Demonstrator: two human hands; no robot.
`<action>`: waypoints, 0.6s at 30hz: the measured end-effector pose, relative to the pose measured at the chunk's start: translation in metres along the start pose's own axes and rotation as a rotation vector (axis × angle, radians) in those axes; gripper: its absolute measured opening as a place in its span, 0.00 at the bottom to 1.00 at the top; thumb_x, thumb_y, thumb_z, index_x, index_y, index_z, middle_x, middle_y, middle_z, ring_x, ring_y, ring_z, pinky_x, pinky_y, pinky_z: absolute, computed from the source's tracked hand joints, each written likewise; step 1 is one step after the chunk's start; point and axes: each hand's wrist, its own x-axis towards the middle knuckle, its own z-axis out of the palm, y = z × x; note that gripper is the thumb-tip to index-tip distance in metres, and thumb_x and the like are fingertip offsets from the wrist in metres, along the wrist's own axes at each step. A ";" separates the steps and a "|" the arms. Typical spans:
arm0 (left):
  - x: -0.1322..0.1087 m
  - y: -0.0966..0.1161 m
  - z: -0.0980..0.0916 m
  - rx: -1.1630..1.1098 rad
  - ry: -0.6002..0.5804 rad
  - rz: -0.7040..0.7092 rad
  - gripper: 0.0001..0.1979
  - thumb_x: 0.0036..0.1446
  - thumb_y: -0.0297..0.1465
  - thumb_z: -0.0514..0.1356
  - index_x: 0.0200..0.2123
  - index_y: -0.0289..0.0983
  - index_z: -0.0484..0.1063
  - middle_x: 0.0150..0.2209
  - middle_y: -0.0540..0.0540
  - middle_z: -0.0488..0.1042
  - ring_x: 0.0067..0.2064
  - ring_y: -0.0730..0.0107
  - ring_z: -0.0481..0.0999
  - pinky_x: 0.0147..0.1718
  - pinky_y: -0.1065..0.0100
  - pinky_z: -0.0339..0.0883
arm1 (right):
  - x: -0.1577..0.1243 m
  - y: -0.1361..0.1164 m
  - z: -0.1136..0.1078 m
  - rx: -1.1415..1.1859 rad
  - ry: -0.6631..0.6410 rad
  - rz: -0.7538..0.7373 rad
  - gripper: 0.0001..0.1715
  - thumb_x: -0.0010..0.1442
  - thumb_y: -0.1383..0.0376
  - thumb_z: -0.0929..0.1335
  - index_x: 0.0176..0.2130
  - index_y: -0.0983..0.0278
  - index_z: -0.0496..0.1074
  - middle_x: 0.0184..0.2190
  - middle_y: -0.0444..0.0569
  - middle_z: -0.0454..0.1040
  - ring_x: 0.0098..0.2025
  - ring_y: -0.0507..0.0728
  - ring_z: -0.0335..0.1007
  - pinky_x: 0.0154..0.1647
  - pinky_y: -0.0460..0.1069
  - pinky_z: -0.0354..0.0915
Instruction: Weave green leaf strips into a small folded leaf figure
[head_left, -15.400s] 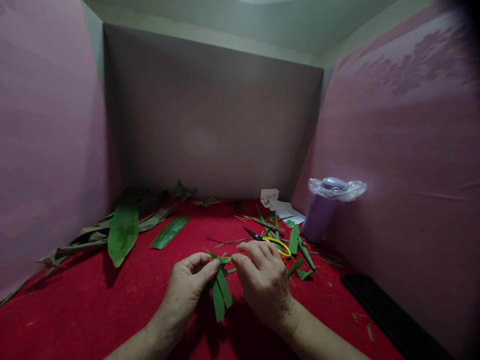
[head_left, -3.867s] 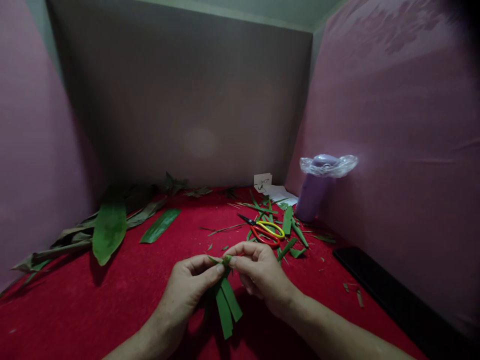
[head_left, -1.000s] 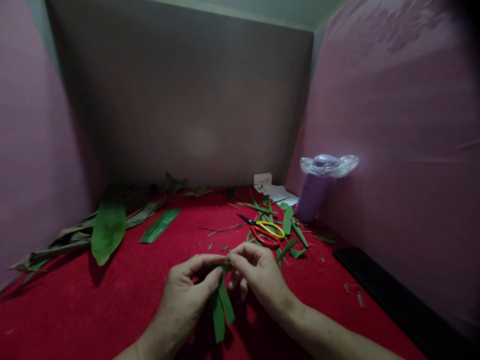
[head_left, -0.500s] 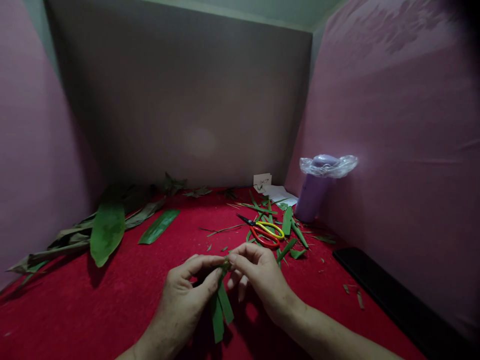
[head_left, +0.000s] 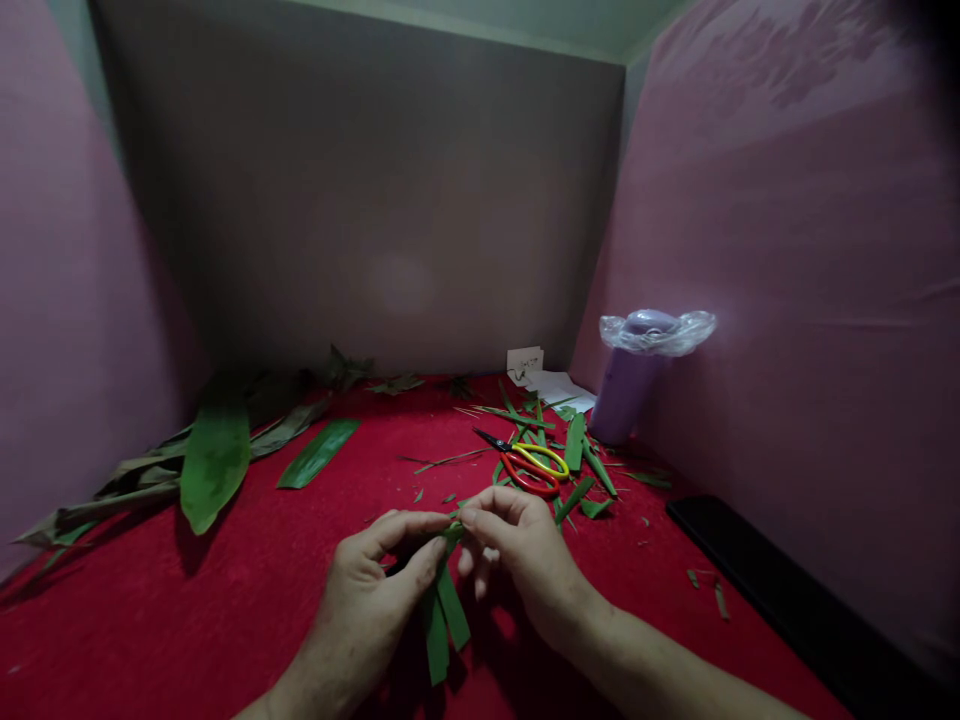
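Between my two hands is a small bundle of green leaf strips (head_left: pixel 447 618), its cut ends hanging down over the red cloth. My left hand (head_left: pixel 375 585) pinches the upper part of the bundle between thumb and forefinger. From the other side, my right hand (head_left: pixel 521 548) pinches its top end with thumb and forefinger; the other fingers curl below. The fingertips partly hide the top of the strips. Just beyond my right hand lie scissors (head_left: pixel 529 466) with one red and one yellow handle, their dark blades pointing to the far left.
Cut leaf pieces (head_left: pixel 574 442) are scattered around the scissors. Whole and dried leaves (head_left: pixel 215 465) lie at the left, near one cut leaf (head_left: pixel 319 453). A purple tumbler (head_left: pixel 626 390) with plastic over its top stands by the right wall. A long black object (head_left: pixel 787 590) lies along the right edge.
The fingertips of my right hand have shifted slightly to the right at the top of the leaf strips, showing a little more green there. My left hand stays almost still.
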 end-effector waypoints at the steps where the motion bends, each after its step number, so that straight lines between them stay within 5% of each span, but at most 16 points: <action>1: 0.000 0.000 0.000 -0.017 -0.001 -0.012 0.06 0.47 0.30 0.63 0.31 0.42 0.79 0.31 0.49 0.80 0.34 0.67 0.77 0.33 0.72 0.69 | 0.000 0.000 0.000 0.015 -0.014 0.006 0.13 0.48 0.59 0.68 0.26 0.67 0.64 0.14 0.42 0.70 0.11 0.46 0.59 0.13 0.41 0.57; 18: 0.000 -0.005 0.001 -0.238 -0.001 -0.138 0.06 0.45 0.31 0.65 0.30 0.39 0.78 0.27 0.47 0.81 0.27 0.69 0.77 0.26 0.73 0.69 | -0.001 0.003 -0.002 0.126 -0.079 0.044 0.14 0.49 0.60 0.70 0.27 0.68 0.65 0.15 0.43 0.69 0.15 0.47 0.62 0.16 0.42 0.59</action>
